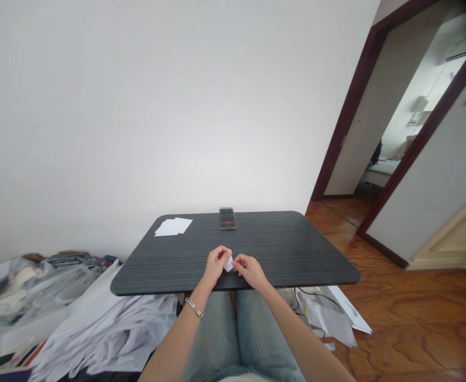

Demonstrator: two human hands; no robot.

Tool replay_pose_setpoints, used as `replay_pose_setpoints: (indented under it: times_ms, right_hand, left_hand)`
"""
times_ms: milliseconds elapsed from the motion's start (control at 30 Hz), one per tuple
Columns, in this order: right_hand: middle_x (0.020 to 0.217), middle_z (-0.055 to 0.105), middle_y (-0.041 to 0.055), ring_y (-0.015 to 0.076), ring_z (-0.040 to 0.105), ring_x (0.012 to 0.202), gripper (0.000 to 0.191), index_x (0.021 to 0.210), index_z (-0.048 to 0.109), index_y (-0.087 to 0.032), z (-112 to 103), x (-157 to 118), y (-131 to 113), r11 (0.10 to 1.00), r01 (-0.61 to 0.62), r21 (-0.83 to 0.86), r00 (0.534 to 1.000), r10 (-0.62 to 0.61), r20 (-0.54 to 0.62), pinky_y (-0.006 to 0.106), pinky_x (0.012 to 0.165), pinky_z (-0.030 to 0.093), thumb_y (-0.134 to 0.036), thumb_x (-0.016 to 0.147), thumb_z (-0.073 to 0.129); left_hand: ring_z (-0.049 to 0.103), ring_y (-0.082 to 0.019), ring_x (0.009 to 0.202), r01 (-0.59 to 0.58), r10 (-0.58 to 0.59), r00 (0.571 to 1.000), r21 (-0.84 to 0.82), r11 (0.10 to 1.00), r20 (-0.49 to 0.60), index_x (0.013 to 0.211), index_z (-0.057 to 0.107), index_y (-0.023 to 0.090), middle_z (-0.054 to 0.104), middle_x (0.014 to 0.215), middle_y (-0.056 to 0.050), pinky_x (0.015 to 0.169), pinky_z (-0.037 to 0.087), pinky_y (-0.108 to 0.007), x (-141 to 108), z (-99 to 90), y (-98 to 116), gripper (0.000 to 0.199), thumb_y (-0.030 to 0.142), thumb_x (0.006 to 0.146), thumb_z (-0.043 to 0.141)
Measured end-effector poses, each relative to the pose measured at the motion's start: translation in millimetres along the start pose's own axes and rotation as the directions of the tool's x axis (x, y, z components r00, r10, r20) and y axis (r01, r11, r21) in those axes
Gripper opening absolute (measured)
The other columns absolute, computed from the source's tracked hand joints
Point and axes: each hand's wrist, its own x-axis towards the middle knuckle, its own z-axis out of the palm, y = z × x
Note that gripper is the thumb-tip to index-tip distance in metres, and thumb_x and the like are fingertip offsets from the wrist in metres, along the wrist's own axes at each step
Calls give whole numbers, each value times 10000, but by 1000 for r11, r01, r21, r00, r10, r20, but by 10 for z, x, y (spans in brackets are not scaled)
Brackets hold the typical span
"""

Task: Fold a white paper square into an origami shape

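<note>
A small folded piece of white paper (228,264) is held just above the dark table, near its front edge. My left hand (217,261) pinches the paper at its upper left, thumb and fingers closed on it. From the other side my right hand (249,268) has its thumb and fingertips pressed together at the paper's right edge. The exact folds are too small to make out.
The dark wood-grain table (280,244) stands against a white wall. Loose white sheets (173,227) lie at its back left, and a phone (227,218) at its back middle. Bagged clothes and white cloth (109,329) are heaped at left; papers and cables (330,313) lie below right.
</note>
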Motion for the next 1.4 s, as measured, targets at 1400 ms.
replay_pose_setpoints:
  times_ms: [1400]
  right_hand:
    - [680,607,7,134,575,537,99,819,500,-209,51,59,36,986,1,165,989,23,-146,217,456,437,-303,787,491]
  left_hand:
    - [522,-117,594,-117,100,989,163,980,109,1116,561,172,545,686,18,582,421,-233,-62,-124,3,407,219,715,607]
